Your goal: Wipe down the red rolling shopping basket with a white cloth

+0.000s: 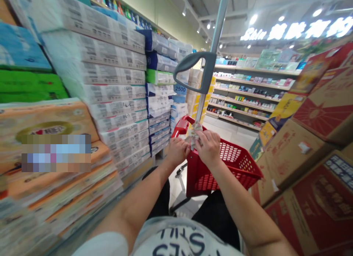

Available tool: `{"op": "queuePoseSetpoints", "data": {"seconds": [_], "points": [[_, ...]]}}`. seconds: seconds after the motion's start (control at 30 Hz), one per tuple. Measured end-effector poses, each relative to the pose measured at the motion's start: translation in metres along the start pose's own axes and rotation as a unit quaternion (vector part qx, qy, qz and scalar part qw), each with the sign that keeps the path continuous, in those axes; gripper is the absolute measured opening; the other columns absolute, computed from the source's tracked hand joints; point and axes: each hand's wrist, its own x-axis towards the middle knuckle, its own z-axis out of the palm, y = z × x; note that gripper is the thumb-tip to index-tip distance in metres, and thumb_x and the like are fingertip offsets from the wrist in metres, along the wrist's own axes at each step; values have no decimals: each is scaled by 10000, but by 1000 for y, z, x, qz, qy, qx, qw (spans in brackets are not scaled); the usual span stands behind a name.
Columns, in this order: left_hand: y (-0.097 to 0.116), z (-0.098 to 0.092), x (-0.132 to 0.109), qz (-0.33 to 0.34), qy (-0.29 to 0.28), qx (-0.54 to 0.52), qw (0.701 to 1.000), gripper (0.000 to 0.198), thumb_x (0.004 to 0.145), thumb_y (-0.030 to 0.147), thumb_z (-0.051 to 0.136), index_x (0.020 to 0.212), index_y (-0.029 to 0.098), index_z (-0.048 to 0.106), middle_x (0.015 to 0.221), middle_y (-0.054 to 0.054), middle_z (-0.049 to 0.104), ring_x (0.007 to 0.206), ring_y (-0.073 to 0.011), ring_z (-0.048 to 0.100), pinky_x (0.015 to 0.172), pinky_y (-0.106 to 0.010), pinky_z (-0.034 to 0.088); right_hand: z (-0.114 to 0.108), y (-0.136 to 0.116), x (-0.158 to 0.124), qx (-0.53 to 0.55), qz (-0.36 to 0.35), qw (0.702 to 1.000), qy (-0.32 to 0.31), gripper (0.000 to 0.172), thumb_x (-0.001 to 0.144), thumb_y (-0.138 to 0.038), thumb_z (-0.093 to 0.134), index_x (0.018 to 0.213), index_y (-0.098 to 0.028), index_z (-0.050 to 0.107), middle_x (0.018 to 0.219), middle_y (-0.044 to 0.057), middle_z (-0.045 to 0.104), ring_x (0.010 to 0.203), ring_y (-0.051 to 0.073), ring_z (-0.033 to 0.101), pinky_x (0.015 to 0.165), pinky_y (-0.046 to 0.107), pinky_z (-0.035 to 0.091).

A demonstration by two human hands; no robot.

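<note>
A crumpled, pale patterned cloth (196,132) is bunched against the lower end of a metal pole (200,108), just above the rim of a red shopping basket trolley (237,175). My right hand (209,148) is closed on the cloth, its fingers curled over it. Closed in a fist, my left hand (178,151) meets the cloth's left edge and seems to pinch it; its fingertips are partly hidden. Just behind that hand is the trolley's red handle (180,127). Higher on the pole sits a grey loop grip (194,73), touched by neither hand.
Tall stacks of wrapped paper packs (116,68) rise on the left, with orange tissue packs (55,138) nearer. Cardboard cartons (292,149) are piled close on the right. Stocked shelves (250,85) stand across the aisle ahead. Trolley wheels (180,170) rest on the pale floor.
</note>
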Motion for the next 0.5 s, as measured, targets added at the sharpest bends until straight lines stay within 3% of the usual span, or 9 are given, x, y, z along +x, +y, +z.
{"op": "queuePoseSetpoints", "data": {"seconds": [0.1,0.3,0.5], "points": [[0,-1,-1,-3,-6,2,1000,239,923,278,482,722,195,583,760,-26,636,898,-204,533,882,-407,321,1,-1,-7,-4,-8,1000,-17,233,898,-231,586,1118,-215,658,963,62,664,944,211,558,895,369,390],[0,0,5,-30,-13,2,999,231,912,274,497,718,189,590,774,-33,647,896,-200,541,896,-410,329,-2,6,19,35,3,999,29,310,920,-201,517,1205,-226,633,1157,94,603,1042,217,557,933,361,460],[-2,0,2,-6,-24,10,1000,169,891,289,526,796,189,625,790,-49,642,892,-215,536,852,-409,335,11,-2,-7,65,-18,997,-46,281,900,-176,528,1146,-208,660,1108,97,610,962,205,592,894,360,501]]}}
